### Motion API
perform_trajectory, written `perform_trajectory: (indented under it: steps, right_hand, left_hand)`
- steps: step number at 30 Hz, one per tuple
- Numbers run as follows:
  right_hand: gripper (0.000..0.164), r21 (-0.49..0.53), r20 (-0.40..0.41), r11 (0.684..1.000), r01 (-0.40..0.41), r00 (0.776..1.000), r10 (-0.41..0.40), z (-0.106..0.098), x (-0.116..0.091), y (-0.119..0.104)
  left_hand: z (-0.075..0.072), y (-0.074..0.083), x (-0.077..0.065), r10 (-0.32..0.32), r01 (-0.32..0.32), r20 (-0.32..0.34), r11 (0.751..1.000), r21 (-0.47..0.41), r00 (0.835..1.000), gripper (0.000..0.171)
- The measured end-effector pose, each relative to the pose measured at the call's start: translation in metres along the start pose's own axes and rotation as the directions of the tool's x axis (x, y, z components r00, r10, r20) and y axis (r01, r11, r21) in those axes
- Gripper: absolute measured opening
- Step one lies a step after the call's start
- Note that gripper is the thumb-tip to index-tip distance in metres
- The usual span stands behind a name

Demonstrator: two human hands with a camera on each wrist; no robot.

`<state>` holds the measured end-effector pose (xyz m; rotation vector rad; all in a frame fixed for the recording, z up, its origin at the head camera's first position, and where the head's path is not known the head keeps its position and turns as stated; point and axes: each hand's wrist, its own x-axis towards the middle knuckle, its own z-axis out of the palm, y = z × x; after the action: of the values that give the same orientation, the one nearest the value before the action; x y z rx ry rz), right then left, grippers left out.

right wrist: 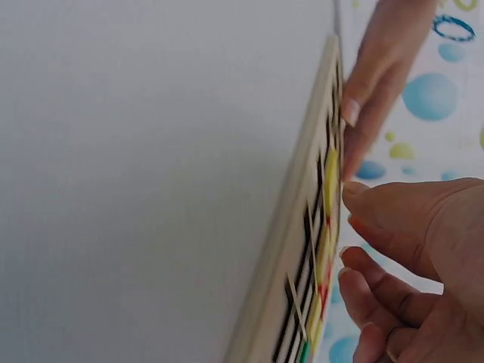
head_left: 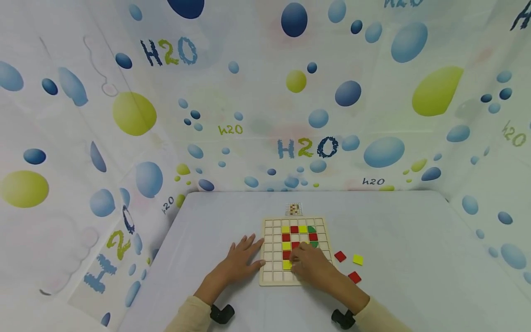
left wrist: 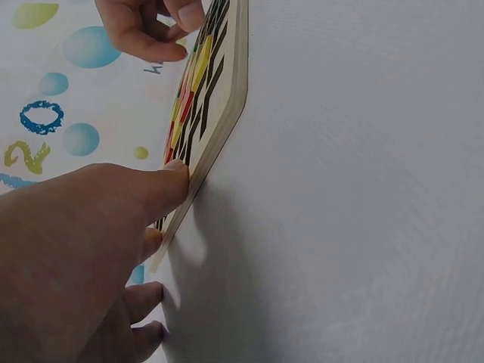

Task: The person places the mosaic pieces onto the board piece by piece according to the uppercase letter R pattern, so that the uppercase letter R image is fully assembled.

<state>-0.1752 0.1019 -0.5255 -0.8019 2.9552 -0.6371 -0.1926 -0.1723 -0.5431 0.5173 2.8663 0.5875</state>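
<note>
A wooden grid board [head_left: 268, 276] lies on the white table, with red [head_left: 294, 229], yellow [head_left: 286, 229] and green tiles [head_left: 311, 229] set in some of its squares. My left hand [head_left: 241, 260] rests at the board's left edge, fingers spread and thumb on the rim. Over the lower middle of the board is my right hand [head_left: 312, 266], its fingers bent down beside a yellow tile [head_left: 286, 265] and hiding several squares. In the right wrist view, thumb and fingers of the right hand [right wrist: 423, 265] stand apart near the tiles, with nothing visible between them.
Right of the board lie two loose red tiles, one upper [head_left: 340, 256] and one lower [head_left: 354, 277], and a yellow tile [head_left: 358, 260]. Behind the board is a small pattern card [head_left: 293, 209]. A printed curtain [head_left: 257, 92] surrounds the table.
</note>
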Motion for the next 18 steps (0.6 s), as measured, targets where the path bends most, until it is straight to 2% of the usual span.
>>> perform_trajectory:
  steps: [2, 3, 6, 11, 18]
  right_hand:
    - [0.020, 0.033, -0.009, 0.996, -0.080, 0.997, 0.081, -0.006, -0.004, 0.008]
    - [0.024, 0.084, -0.019, 0.985, -0.154, 0.988, 0.156, -0.009, -0.006, 0.013]
    - [0.033, 0.051, -0.020, 0.963, -0.263, 0.964, 0.264, -0.023, -0.014, 0.031]
    - [0.039, -0.035, -0.027, 0.936, -0.350, 0.937, 0.349, -0.043, -0.032, 0.058]
    - [0.035, -0.074, 0.011, 0.912, -0.404, 0.914, 0.406, -0.039, -0.040, 0.080]
  left_hand:
    - [0.000, 0.000, 0.000, -0.002, 0.002, 0.001, 1.000, 0.006, 1.000, 0.072]
    - [0.000, 0.001, 0.000, -0.002, 0.002, -0.001, 1.000, 0.005, 1.000, 0.072]
    - [-0.002, 0.002, -0.002, -0.004, 0.004, 0.001, 1.000, 0.006, 1.000, 0.071]
    - [-0.004, 0.003, -0.003, 0.001, -0.001, -0.002, 1.000, 0.006, 1.000, 0.071]
    - [-0.002, 0.001, -0.001, 0.008, -0.008, -0.005, 1.000, 0.011, 1.000, 0.072]
